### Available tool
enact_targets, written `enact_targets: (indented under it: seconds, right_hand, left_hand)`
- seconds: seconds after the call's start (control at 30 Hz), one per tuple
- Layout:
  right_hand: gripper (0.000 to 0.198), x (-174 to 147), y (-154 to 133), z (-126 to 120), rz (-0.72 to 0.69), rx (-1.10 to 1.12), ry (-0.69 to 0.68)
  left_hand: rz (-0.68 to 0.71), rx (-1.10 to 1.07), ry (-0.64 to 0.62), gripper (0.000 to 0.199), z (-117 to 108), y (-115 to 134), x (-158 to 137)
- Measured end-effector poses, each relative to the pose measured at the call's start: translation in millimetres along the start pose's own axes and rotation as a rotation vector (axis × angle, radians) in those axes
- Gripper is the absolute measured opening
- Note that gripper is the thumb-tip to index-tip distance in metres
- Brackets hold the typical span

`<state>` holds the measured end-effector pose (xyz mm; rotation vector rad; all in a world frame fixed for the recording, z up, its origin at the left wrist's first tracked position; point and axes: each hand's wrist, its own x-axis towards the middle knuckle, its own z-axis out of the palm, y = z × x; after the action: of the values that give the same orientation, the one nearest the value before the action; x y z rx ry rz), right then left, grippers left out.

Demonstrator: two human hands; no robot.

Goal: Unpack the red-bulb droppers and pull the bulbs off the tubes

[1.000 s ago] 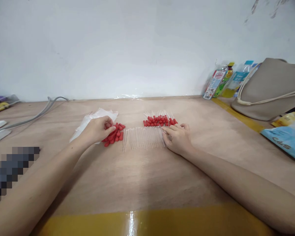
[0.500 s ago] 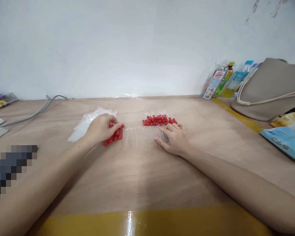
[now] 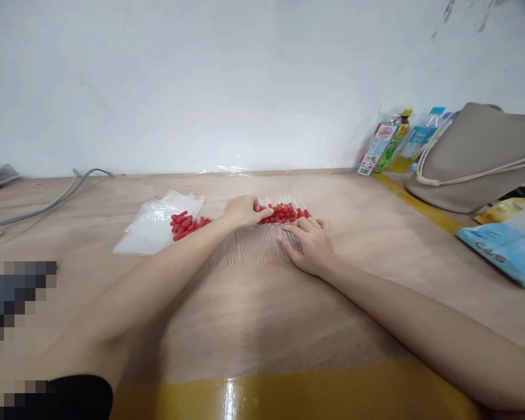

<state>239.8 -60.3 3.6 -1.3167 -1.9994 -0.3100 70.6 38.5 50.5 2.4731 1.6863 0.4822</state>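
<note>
The left hand [image 3: 244,211] is pinching its grip at the red bulbs [image 3: 285,212] behind the row of clear tubes [image 3: 249,245]; whether it is grasping one, nobody can tell. The right hand [image 3: 308,243] is resting at the row's right end, its grip loosely spread. More bulbs [image 3: 182,221] are lying left of the row. The current step seems to be arranging bulbs behind it; the next move is probably calling for a light touch.

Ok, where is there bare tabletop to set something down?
Bare wood lies between the clear sticks and the yellow tape at the near edge, and between the right hand and the blue packet. It's crowded at the left hand and the red pile beside it, and by the plastic bags, where more red pieces lie.
</note>
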Motion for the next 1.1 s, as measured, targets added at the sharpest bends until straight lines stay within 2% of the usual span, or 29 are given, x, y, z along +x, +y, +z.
enact_targets:
  seconds: [0.13,0.3,0.37,0.43,0.5,0.6,0.67,0.77,0.87,1.1]
  right_hand:
    - [0.03,0,0,1,-0.005,0.003,0.012]
    - [0.029,0,2,2,0.014,0.002,0.026]
    - [0.028,1,2,2,0.021,0.013,0.033]
    - [0.029,1,2,2,0.021,0.023,0.044]
    - [0.033,1,2,1,0.012,0.029,0.071]
    - [0.046,2,1,0,-0.024,0.035,0.129]
    - [0.054,2,0,-2,-0.087,0.038,0.139]
    - [0.057,2,-1,-5,-0.193,0.031,0.102]
    - [0.048,2,-3,-5,-0.256,0.026,0.047]
    - [0.031,4,-4,0,-0.283,0.075,0.007]
  left_hand:
    - [-0.027,-0.018,0.021,0.037,2,-1,1]
    - [-0.137,-0.036,0.198,0.038,-4,-8,-14]
    - [-0.131,-0.089,0.284,0.036,-8,-16,-28]
    - [-0.045,-0.139,0.342,0.032,-13,-27,-46]
    - [0.1,-0.147,0.339,0.027,-17,-38,-66]
    - [0.276,-0.031,0.315,0.024,-21,-50,-91]
    - [0.34,0.053,0.327,0.022,-21,-54,-102]
    - [0.403,0.096,0.352,0.019,-16,-53,-109]
    - [0.431,0.087,0.368,0.017,-10,-49,-109]
    - [0.456,-0.001,0.432,0.016,-3,-48,-106]
